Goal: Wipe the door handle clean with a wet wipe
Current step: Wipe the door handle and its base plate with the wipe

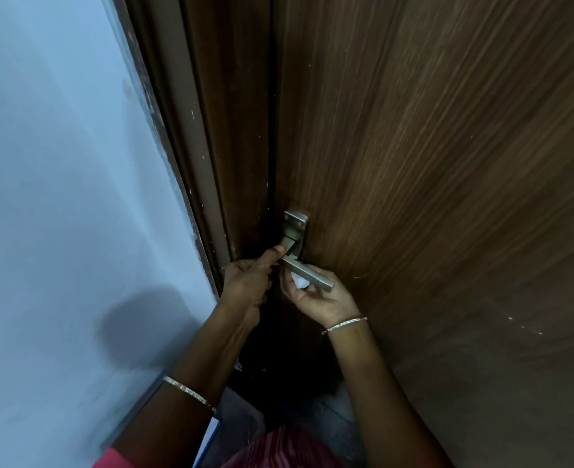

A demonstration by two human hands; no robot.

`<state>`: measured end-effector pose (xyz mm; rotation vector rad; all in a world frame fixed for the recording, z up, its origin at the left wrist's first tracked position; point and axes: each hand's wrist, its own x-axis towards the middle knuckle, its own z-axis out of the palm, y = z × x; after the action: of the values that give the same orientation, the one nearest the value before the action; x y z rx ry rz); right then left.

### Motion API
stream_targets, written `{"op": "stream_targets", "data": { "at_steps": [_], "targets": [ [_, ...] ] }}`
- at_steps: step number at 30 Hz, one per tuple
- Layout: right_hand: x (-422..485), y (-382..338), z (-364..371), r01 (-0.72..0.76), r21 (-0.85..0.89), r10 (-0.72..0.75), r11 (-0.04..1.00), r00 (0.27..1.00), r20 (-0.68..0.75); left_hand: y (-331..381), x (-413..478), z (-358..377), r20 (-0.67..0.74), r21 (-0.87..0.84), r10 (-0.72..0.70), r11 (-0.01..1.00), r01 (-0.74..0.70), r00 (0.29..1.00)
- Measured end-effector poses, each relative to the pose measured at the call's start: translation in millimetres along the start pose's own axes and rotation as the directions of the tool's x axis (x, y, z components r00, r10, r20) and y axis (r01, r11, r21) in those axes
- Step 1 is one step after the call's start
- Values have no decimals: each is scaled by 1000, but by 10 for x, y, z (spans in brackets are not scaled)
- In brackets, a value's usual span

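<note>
Door handle (pixel 307 272) sticks out low on the brown door (pixel 447 163). The left hand (pixel 246 282) holds it near the plate with curled fingers. The right hand (pixel 322 298) curls round the white wet wipe (pixel 300 282), pressing it under the bar. Wiping looks begun, and the top of the door handle seems left to do.

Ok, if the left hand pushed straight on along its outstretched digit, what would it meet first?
The brushed-metal lever door handle: the left hand seems to touch its neck with a fingertip, and the metal backplate and brown wooden door lie right behind. Depth is unclear.
</note>
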<state>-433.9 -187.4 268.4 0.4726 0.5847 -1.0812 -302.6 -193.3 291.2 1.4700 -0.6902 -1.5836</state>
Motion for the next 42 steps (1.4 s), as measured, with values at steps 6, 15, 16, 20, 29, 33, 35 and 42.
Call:
{"op": "stream_targets", "data": {
  "at_steps": [6, 15, 16, 20, 29, 33, 35, 42],
  "targets": [
    [-147, -87, 44, -9, -190, -14, 982, 993, -119, -27, 31, -5, 7, 29, 5, 1000, -5, 1000],
    [-247, 113, 269, 346, -551, -527, 760, 824, -209, -51, 53, 4, 20, -22, 6, 1000, -6, 1000],
    [-252, 203, 289, 480, -554, -652, 681, 742, -158, -54, 56, 1, 22, -5, 8, 1000, -8, 1000],
    [-254, 456, 299, 629, -776, -960, -46, 187, 209, -61, 59, 16, 1, -6, 26, 1000, -26, 1000],
    [-232, 386, 93, 362, -774, -825, -519, 26, 565, -59, 57, 33, -37, 80, 22, 997, -19, 999],
    [-209, 293, 107, 273, -887, -885, -372, 184, 427, -54, 72, 12, -9, 82, 23, 996, -22, 1000],
    [-241, 352, 187, 312, -861, -882, -401, 122, 455, -49, 85, -7, -9, 90, 8, 996, -7, 1000],
    [-250, 353, 147, 445, -784, -841, -433, 113, 529, -70, 109, -34, 19, 108, -12, 994, 10, 1000]
  ]
}}
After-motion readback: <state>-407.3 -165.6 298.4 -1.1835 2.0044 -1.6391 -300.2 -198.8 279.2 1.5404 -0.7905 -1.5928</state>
